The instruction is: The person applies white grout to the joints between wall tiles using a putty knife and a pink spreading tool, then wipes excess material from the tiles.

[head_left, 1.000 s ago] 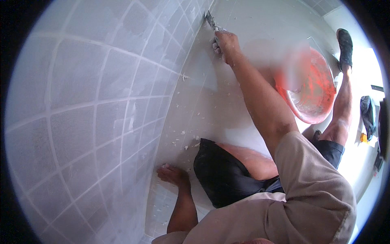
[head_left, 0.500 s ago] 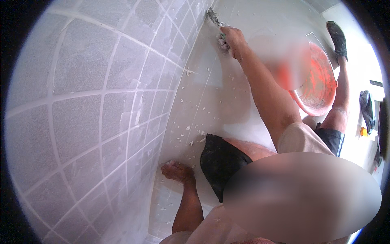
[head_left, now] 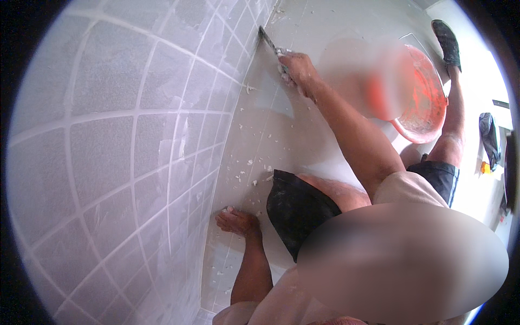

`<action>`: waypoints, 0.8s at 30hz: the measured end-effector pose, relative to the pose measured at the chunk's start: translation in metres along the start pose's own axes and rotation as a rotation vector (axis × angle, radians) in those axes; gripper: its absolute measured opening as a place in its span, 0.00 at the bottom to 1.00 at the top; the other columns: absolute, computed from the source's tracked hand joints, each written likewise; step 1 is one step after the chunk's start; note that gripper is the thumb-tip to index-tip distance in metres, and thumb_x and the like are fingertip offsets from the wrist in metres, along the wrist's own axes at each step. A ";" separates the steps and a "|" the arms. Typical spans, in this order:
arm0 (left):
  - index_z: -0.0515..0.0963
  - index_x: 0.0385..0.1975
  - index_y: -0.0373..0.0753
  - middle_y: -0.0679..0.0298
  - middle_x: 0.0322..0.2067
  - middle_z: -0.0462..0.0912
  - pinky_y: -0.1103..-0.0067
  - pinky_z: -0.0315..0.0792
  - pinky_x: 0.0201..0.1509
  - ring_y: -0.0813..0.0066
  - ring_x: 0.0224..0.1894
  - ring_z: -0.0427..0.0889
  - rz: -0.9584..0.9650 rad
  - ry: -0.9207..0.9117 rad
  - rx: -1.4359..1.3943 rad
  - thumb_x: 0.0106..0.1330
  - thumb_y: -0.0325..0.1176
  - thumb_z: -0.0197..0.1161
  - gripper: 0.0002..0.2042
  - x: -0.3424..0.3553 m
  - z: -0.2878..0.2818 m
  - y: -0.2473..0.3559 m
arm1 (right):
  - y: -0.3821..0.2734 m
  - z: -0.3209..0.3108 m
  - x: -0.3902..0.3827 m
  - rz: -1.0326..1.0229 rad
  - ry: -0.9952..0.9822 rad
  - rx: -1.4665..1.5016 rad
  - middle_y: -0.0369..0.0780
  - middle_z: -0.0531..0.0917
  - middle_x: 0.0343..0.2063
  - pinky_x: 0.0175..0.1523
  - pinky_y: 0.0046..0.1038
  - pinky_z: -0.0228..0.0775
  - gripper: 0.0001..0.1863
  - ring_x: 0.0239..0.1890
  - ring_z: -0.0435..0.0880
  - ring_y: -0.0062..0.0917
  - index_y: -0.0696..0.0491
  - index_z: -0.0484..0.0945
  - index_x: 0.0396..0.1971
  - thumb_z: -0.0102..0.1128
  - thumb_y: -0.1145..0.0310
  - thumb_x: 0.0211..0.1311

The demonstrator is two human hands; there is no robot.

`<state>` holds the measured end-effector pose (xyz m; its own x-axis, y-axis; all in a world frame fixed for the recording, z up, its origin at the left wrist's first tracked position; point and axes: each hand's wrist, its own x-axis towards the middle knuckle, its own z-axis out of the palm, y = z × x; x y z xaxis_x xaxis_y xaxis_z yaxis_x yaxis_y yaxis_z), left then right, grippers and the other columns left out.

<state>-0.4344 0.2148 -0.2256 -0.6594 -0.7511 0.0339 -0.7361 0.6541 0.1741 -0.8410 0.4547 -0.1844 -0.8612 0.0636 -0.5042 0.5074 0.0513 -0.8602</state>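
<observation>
My right hand point(head_left: 297, 70) is closed around the handle of a putty knife point(head_left: 267, 39). The blade points up and left, its tip at the joint where the tiled wall meets the floor. Pale residue coats my fingers and the handle. Lower down, my left hand point(head_left: 238, 221) rests low beside the foot of the wall, its fingers loosely bent toward the tiles. A small pale bit shows by its fingertips; whether they touch it is unclear. Grey wall tiles point(head_left: 103, 168) with pale joints fill the left side.
An orange bucket point(head_left: 421, 130) with a wire handle stands right of my right forearm, partly blurred. Pale crumbs lie scattered over the floor point(head_left: 260, 135) along the wall. My knee in black shorts point(head_left: 295, 211) lies between my arms. A dark bag-like item point(head_left: 489, 138) is at the far right.
My right hand has drawn the putty knife nearer along the foot of the wall, and the blade has swung further left. My left hand has barely shifted.
</observation>
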 end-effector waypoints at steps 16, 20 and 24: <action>0.69 0.46 0.26 0.34 0.56 0.68 0.47 0.53 0.66 0.34 0.61 0.63 0.074 0.114 0.027 0.76 0.46 0.43 0.23 0.001 0.010 -0.008 | 0.027 0.002 -0.021 -0.015 0.004 0.058 0.38 0.76 0.19 0.25 0.36 0.64 0.16 0.19 0.72 0.25 0.59 0.79 0.26 0.59 0.59 0.63; 0.70 0.43 0.26 0.36 0.50 0.70 0.48 0.54 0.65 0.35 0.57 0.66 0.188 0.193 0.109 0.75 0.45 0.44 0.22 0.006 0.017 -0.026 | -0.005 -0.008 0.008 -0.094 0.070 0.126 0.38 0.76 0.18 0.23 0.36 0.63 0.16 0.18 0.73 0.25 0.58 0.79 0.26 0.59 0.59 0.63; 0.70 0.42 0.26 0.36 0.49 0.71 0.49 0.54 0.65 0.36 0.56 0.67 0.080 0.139 0.022 0.75 0.45 0.44 0.22 0.004 0.009 0.006 | -0.005 -0.012 0.024 -0.009 0.038 0.170 0.39 0.77 0.18 0.23 0.37 0.63 0.15 0.18 0.74 0.27 0.58 0.79 0.25 0.59 0.60 0.63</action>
<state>-0.4425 0.2163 -0.2332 -0.6900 -0.7004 0.1825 -0.6859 0.7132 0.1441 -0.8640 0.4680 -0.1911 -0.8621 0.1021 -0.4963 0.4850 -0.1169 -0.8667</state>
